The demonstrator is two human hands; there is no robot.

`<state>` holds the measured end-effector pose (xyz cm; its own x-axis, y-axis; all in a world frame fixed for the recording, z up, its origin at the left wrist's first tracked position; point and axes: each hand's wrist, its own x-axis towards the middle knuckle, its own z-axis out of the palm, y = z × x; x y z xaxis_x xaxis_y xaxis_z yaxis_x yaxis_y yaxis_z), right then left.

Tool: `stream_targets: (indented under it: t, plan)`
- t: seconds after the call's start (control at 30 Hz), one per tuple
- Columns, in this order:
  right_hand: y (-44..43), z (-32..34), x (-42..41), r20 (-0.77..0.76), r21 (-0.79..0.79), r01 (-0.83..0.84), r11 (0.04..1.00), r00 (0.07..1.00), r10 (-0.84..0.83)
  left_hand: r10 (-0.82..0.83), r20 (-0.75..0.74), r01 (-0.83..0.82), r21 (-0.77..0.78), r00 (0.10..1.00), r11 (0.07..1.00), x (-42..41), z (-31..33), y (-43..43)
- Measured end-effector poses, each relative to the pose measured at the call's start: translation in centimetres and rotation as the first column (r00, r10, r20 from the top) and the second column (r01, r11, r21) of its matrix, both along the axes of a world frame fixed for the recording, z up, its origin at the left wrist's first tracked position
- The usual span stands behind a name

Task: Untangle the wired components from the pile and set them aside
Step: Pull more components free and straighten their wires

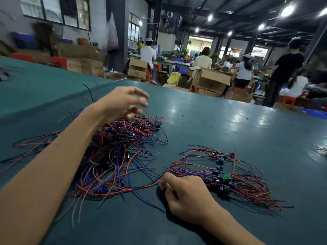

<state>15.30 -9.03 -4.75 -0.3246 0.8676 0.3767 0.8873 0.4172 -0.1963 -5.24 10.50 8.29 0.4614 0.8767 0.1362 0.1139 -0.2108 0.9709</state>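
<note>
A big tangled pile [113, 151] of red, black and blue wired components lies on the teal table at the left of centre. A smaller, neater bundle [228, 179] of the same components, with a small green board in it, lies to its right. My left hand [123, 103] hovers over the far end of the big pile, fingers spread and loosely bent, holding nothing I can see. My right hand [184, 191] rests on the table at the near left end of the small bundle, with its curled fingers on the wire ends there.
The teal table [221, 124] stretches far ahead and right, with a few tiny black bits on it. Some more wires [320, 150] lie at the right edge. Beyond the table stand cardboard boxes [210, 80] and several people at benches.
</note>
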Motion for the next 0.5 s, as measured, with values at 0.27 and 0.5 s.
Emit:
stream_targets:
  t: [0.27, 0.5]
  plan:
    - [-0.4, -0.1, -0.1, -0.032, 0.029, 0.033, 0.999, 0.999, -0.032, 0.209, -0.944, 0.282, 0.279, 0.254, 0.918, 1.6, -6.0, -1.4]
    - [-0.6, 0.4, 0.2, -0.098, -0.014, 0.042, 0.999, 0.994, -0.044, 0.35, -0.909, 0.302, 0.408, 0.228, 0.862, 1.9, -8.3, -2.6]
